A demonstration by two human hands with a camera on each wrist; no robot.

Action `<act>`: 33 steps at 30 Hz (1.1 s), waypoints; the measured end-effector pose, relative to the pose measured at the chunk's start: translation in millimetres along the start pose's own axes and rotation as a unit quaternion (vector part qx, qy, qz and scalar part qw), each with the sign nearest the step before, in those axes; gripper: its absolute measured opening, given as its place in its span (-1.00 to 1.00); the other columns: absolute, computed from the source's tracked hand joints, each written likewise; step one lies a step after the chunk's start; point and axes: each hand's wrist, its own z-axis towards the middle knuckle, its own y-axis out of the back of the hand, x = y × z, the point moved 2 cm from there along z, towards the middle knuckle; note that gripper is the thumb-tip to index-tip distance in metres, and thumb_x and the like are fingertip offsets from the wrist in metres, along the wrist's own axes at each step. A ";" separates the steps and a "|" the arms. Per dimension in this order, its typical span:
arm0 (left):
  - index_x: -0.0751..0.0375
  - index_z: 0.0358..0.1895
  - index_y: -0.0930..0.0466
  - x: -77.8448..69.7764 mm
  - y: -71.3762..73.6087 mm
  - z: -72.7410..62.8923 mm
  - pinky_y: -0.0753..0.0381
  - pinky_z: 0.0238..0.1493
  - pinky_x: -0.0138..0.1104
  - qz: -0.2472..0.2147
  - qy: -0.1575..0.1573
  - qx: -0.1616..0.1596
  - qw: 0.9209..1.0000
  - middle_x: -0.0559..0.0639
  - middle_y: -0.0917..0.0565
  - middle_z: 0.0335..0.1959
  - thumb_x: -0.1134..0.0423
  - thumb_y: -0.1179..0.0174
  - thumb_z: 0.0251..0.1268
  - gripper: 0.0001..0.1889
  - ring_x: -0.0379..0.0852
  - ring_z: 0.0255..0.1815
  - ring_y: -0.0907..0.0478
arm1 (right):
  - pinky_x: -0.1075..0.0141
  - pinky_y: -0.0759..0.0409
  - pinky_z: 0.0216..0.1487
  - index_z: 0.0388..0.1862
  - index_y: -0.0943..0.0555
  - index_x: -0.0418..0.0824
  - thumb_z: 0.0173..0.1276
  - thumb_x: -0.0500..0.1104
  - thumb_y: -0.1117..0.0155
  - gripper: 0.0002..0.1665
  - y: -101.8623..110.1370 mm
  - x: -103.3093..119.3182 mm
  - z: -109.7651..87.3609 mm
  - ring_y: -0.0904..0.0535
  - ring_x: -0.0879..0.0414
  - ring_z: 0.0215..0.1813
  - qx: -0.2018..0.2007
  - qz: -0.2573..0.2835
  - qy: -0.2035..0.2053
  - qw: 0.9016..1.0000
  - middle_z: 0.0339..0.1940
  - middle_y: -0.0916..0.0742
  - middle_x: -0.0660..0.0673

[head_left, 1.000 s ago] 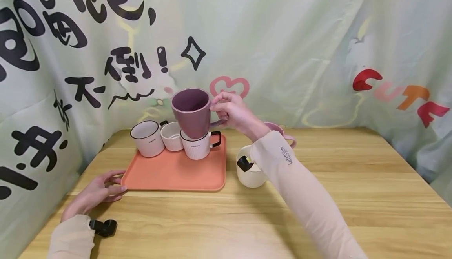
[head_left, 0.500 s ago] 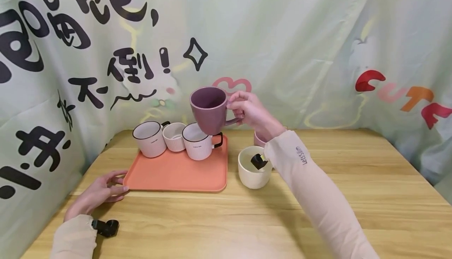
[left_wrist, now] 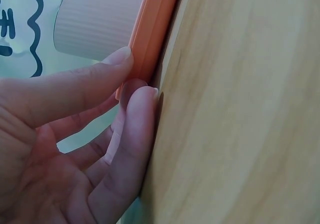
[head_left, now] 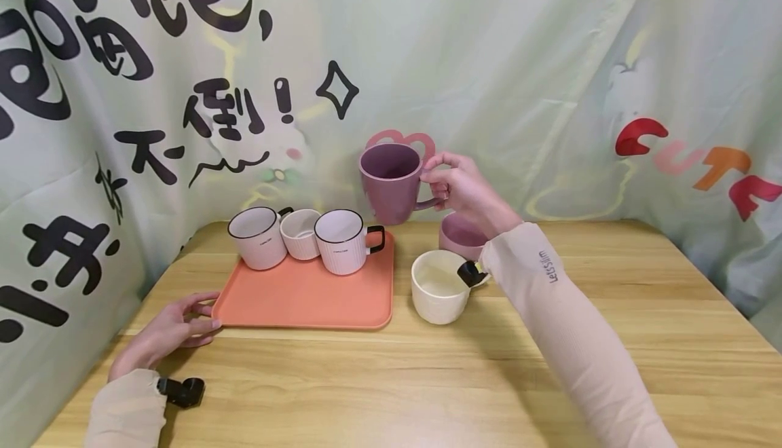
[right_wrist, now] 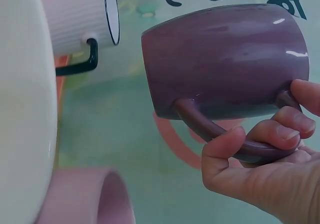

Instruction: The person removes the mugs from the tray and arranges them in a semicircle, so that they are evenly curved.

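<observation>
My right hand grips a tall purple mug by its handle, fingers curled round it in the right wrist view. The mug is upright and raised beyond the right back corner of the orange tray. At the tray's front left corner, my left hand pinches the rim, thumb on top and fingers below in the left wrist view. Along the tray's back stand a white mug with a dark rim, a small white ribbed cup and a ribbed white mug with a black handle.
Right of the tray a cream cup stands on the wooden table. A pink-purple mug is behind it, partly hidden by my right forearm. A printed curtain hangs behind the table and along the left.
My right hand has carried the purple mug rightward, from over the ribbed white mug to past the tray's back corner. My left hand stays at the tray corner.
</observation>
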 end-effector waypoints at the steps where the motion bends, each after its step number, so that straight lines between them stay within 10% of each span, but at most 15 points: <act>1: 0.67 0.47 0.00 -0.3 0.2 0.0 -0.76 -0.17 -0.29 0.002 0.002 -0.001 1.000 0.37 -0.48 0.01 0.50 -0.20 0.40 -0.28 -0.19 -0.23 -0.64 | 0.28 -0.28 -0.49 -0.27 -0.42 -0.20 0.40 -0.42 -0.10 -0.85 2.7 -0.3 -0.4 -0.19 0.13 -0.57 -0.002 0.000 -0.001 1.000 -0.67 -0.32 -0.03; 33: 0.59 0.51 -0.01 -2.0 -0.9 0.2 -0.76 -0.15 -0.28 0.008 0.015 -0.007 1.000 0.40 -0.42 0.09 0.44 -0.21 0.43 -0.27 -0.14 -0.19 -0.63 | 0.29 -0.35 -0.50 -0.34 -0.51 -0.12 0.44 -0.43 -0.10 -0.76 78.5 -2.6 -18.7 -0.24 0.15 -0.56 -0.056 0.005 0.008 0.998 -0.66 -0.38 -0.01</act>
